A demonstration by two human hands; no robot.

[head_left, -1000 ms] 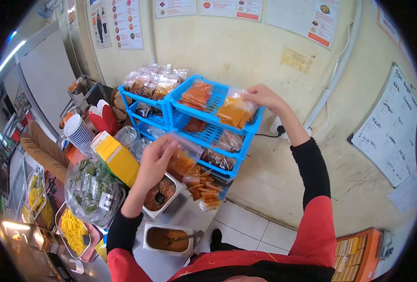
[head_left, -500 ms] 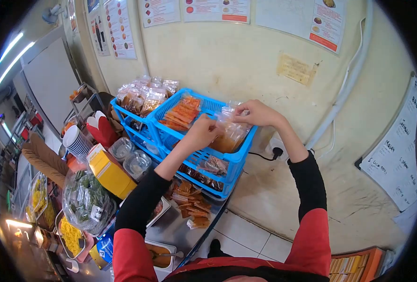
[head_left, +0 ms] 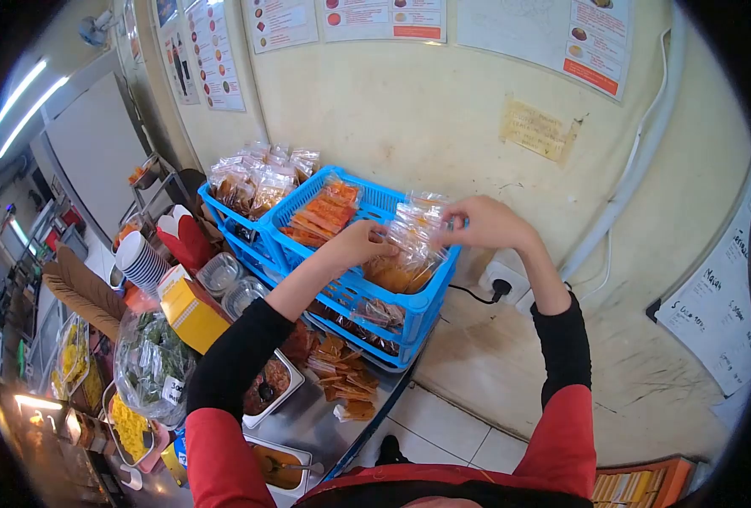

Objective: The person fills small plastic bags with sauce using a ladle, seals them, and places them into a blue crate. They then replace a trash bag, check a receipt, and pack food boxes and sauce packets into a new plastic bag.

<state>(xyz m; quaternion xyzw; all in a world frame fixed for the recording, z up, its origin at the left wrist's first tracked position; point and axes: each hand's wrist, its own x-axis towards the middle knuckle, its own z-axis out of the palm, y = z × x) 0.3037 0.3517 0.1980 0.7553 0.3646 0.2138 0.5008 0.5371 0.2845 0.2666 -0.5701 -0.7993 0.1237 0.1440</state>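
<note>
In the right part of the front blue basket (head_left: 433, 292) stands a row of small clear plastic bags (head_left: 411, 241) with yellowish-brown contents. My left hand (head_left: 360, 245) is at the row's left edge, fingers closed on the side of the bags. At the opposite edge is my right hand (head_left: 487, 225), its fingers bent and a little apart, the tips against the plastic. Flat bags of orange contents (head_left: 324, 210) lie in the same basket, left of my left hand.
Another blue basket (head_left: 223, 212) full of packets stands behind on the left. Below are more packets (head_left: 341, 364), metal trays (head_left: 295, 381), clear tubs (head_left: 244, 294) and stacked paper cups (head_left: 142, 258). A wall with a plugged socket (head_left: 502, 275) borders the right.
Both hands have shifted to the two sides of the bag row, the right one moving right and down. The bags now stand more evenly lined up, and the view has shifted slightly.
</note>
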